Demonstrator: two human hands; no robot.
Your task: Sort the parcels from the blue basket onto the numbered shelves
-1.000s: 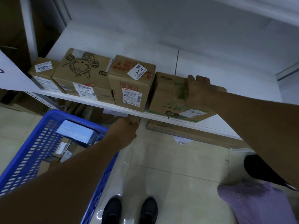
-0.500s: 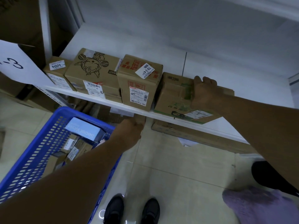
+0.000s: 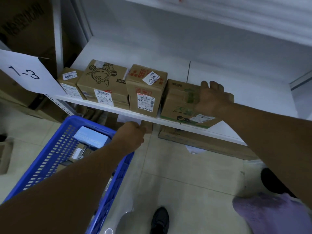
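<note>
Task stage: placement of one parcel on the shelf, judged near complete.
Parcel in hand: green-print box, resting on the shelf as the rightmost of a row of four.
Position: just beside the red-print box; whether the two touch cannot be told. Its front lower edge overhangs the shelf lip.
Right hand: palm on the top of the green-print box, fingers curled over its far upper edge, clamped on it.
Left hand: low, just below the shelf lip and over the far rim of the basket. Fingers look curled, but whether they hold anything cannot be told.
Done: four boxes stand on the shelf, counting the cartoon box and the small box at the left end.
Left to do: seat the green-print box fully behind the lip and release it. The basket holds more parcels, among them a light-blue box lying on smaller cartons.
Shelf marking: a paper sign reading 1-3 hangs at the left upright.
Facing: the green-print box lies flat, top up, with the face bearing its shipping label turned toward the person.
Long axis: appears to run along the shelf, left to right, skewed slightly so the right end sits nearer the lip.
Judgement: a short push rearward should square it with the row.
</note>
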